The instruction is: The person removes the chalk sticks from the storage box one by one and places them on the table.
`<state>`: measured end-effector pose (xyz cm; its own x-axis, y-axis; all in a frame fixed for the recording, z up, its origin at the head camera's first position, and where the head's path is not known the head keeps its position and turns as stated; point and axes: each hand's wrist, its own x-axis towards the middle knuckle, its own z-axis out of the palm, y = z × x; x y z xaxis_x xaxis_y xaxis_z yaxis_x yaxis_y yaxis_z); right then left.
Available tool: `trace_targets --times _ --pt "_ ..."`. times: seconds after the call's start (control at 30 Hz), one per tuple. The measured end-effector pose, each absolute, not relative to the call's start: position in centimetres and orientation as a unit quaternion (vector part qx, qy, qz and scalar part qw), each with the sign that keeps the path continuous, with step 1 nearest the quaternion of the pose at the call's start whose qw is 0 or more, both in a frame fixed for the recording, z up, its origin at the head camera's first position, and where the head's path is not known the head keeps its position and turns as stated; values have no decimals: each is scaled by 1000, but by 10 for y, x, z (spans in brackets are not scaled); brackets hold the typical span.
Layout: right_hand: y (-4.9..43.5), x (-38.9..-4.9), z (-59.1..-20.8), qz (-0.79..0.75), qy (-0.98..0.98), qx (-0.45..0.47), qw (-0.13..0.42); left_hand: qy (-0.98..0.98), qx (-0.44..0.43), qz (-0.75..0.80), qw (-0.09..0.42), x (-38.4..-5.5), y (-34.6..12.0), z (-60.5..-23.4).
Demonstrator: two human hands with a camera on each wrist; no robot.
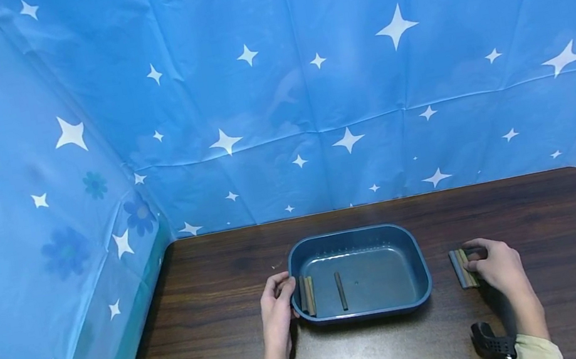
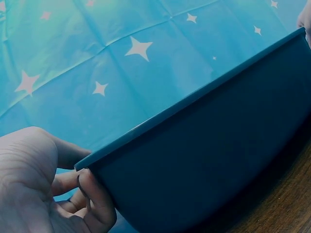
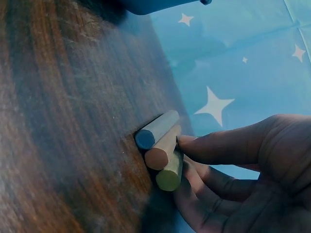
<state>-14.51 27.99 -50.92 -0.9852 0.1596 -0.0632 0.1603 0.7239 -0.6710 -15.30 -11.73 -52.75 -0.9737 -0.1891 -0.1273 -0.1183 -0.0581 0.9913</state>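
Note:
A blue rectangular plastic basin (image 1: 378, 310) stands on the table. My left hand (image 1: 278, 311) grips its left rim, thumb above and fingers curled beneath the lip. Inside, several thin sticks (image 1: 310, 298) lie side by side against the left wall, and a single dark stick (image 1: 341, 291) lies apart from them. Right of the basin, three round chalk-like sticks lie together: a blue one (image 3: 158, 132), an orange-brown one (image 3: 159, 154) and a yellow-green one (image 3: 170, 174). My right hand (image 1: 503, 270) pinches the yellow-green stick at the outer side, its thumb also close to the orange-brown one.
The dark wooden table (image 1: 220, 318) ends at a blue curtain (image 1: 275, 105) with white stars, behind and at both sides. Black wrist cameras (image 1: 492, 342) sit at both sleeves. Bare wood separates the basin from the sticks on the right.

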Motion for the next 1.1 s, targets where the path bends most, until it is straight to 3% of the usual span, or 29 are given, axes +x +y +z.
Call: trace_targets --times 0.5,0.83,1.1 --pt "279 -144 -504 -353 931 92 1 -681 119 -722 22 -151 -118 -526" --pt "277 -138 -496 -363 926 79 -75 -681 114 -723 23 -152 -118 -526" --pt "263 -133 -478 -389 912 76 -106 -682 119 -722 23 -152 -117 -525"
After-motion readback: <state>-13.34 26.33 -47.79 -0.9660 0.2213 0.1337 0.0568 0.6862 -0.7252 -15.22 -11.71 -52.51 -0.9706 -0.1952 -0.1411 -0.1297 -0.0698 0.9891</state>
